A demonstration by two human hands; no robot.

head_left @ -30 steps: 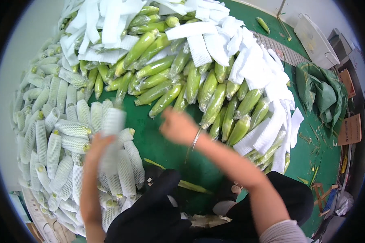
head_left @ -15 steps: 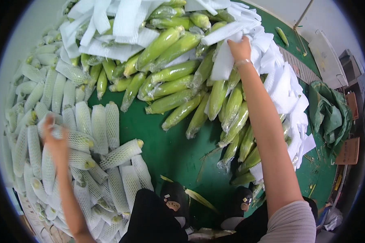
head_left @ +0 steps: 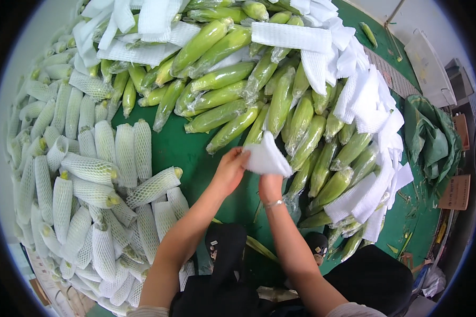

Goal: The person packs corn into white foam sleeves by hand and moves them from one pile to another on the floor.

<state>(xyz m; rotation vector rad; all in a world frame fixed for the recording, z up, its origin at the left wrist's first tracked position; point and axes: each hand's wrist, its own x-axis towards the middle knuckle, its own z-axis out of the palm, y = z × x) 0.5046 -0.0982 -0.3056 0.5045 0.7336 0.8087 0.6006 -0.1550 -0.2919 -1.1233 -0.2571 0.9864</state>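
Note:
A white foam net sleeve point(head_left: 268, 157) is between my hands, over the green floor in front of me. My left hand point(head_left: 231, 169) pinches the sleeve's left edge. My right hand point(head_left: 270, 184) grips it from below, its fingers mostly hidden by the foam. Just beyond lie green corn cobs in clear plastic wrap point(head_left: 280, 103), heaped in an arc. More loose white foam sleeves point(head_left: 373, 108) cover the right side of that heap. To the left is a large pile of corn cobs in foam sleeves point(head_left: 92, 168).
A crumpled green sheet point(head_left: 431, 140) lies at the right, near a white plastic bin point(head_left: 427, 67) and a cardboard box point(head_left: 455, 192). One bare cob point(head_left: 368, 34) rests apart at the far right. Strips of husk point(head_left: 259, 247) lie by my feet.
My right hand has drawn a foam sleeve from the heap toward me. My left hand has left the sleeved pile and moved right to take hold of that foam sleeve.

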